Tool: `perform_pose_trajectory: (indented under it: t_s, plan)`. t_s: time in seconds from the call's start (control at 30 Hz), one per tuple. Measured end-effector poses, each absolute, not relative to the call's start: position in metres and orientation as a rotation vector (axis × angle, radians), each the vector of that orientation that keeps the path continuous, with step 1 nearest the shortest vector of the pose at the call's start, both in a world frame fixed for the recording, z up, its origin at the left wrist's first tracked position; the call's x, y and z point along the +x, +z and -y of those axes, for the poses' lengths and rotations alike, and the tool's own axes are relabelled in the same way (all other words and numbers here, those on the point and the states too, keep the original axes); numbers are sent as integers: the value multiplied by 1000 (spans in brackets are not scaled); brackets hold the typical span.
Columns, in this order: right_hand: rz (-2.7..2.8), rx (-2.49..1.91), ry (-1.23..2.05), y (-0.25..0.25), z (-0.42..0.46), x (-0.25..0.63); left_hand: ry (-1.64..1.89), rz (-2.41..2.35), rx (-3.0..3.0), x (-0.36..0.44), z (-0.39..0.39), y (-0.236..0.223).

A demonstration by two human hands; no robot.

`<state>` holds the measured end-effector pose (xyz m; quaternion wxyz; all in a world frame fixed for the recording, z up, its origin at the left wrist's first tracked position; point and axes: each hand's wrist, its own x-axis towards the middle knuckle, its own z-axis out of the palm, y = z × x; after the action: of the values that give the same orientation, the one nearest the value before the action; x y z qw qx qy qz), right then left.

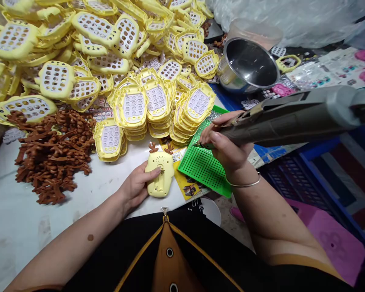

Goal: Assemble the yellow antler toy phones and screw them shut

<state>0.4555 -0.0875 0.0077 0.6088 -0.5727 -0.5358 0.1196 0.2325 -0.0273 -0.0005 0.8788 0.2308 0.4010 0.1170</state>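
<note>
My left hand [136, 182] is closed on a pale yellow toy phone [159, 186]. Its back faces up, showing speaker holes and an open battery compartment, and brown antlers [153, 147] stick out at its top. The thumb lies across the battery compartment. In my right hand [231, 150] is a long dark grey power screwdriver [280, 117], held over a green perforated tray [203, 166]. Its tip is hidden behind my fingers. Small metal screws [213, 116] lie at the tray's far end. Stacks of yellow phone shells [134, 105] with keypads stand just beyond the toy.
A heap of brown antler pieces [57, 154] lies at the left on the white table [18, 227]. Behind it rises a big pile of yellow shells [57, 79]. A steel bowl [249, 61] stands back right. Blue crates [288, 178] and a pink stool [331, 243] are at the right.
</note>
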Motion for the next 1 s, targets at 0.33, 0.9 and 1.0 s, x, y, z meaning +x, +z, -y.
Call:
perform_pose_trajectory:
  t_s: [0.33,0.9,1.0]
  plan:
    - [1248,-1437,222,7,90,456,260,-806,475,230,27,-2]
    - [1154,-919,595,55,115,390,235,-776,561,233,36,0]
    - [1169,-916,604,50,112,390,231,-770,559,232,35,0]
